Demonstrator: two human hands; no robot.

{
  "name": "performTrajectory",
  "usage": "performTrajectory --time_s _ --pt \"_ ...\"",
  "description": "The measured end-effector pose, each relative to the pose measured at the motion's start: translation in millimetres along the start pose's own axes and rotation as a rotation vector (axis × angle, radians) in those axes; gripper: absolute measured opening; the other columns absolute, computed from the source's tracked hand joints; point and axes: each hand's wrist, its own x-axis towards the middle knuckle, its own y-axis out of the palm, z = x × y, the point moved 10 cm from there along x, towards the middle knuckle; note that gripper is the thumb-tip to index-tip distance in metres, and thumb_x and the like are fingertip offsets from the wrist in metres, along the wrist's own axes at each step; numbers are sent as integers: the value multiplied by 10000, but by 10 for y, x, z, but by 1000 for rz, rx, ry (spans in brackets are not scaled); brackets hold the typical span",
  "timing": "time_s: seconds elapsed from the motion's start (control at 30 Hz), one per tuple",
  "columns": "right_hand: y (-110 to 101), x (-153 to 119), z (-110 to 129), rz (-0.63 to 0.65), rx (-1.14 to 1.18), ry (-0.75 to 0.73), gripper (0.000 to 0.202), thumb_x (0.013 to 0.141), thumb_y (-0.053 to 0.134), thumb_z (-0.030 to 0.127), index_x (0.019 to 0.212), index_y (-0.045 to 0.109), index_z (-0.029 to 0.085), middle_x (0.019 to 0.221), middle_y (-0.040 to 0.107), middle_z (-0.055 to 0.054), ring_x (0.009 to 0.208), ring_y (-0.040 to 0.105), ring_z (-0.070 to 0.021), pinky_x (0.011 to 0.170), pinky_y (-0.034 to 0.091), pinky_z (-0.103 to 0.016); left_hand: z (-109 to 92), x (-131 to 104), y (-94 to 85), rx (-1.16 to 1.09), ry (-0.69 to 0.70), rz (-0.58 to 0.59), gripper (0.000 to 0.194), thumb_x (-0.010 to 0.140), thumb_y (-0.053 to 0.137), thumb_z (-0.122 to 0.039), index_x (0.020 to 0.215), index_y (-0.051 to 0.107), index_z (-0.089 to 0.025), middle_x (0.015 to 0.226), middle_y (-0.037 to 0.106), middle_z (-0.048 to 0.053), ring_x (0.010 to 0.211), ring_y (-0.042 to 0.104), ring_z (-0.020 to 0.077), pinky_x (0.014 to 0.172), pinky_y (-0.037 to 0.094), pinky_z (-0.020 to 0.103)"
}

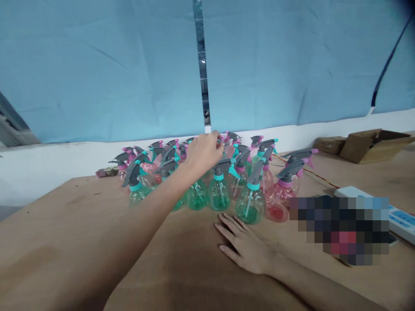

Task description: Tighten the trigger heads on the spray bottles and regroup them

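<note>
My left hand point(207, 149) reaches over a group of several small spray bottles, its fingers curled near the grey and pink spray heads at the back. What it holds, if anything, is hidden. Flat on the wooden table point(181, 268) lies my right hand point(244, 244), fingers spread, just in front of a clear green bottle point(251, 205) with a turquoise collar. Another green bottle point(219, 194) stands to that one's left, and a pink bottle point(277, 201) to its right. All the bottles in the front row are upright.
An open cardboard box point(366, 147) sits at the back right. A white power strip point(402, 220) lies at the right edge, beside a pixelated patch and a thin red-yellow wire point(319, 178). Behind the table hangs a blue sheet point(129, 77) over a white wall.
</note>
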Motion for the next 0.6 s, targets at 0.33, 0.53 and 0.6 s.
performTrajectory --time_s 0.33,0.53,0.6 --pt "24 19 -13 23 69 -11 546 922 347 432 1388 308 151 1481 204 -127 1359 144 -282 1094 164 -467 286 702 1096 81 -224 389 305 857 521 -326 1097 537 -138 1112 568 90 965 573 206 819 479 418" --pt "26 25 -3 26 72 -27 545 921 343 425 1385 316 138 1475 216 -148 1355 150 -296 1090 160 -478 301 680 894 73 -208 342 298 815 577 -305 1051 577 -123 1075 602 115 968 590 230 798 479 376" --pt "32 27 -8 21 56 -27 543 916 360 417 1378 329 132 1468 232 -157 1352 162 -297 1087 169 -475 264 668 695 65 -194 285 290 784 589 -280 1015 609 -105 1039 628 159 970 600 276 767 474 351"
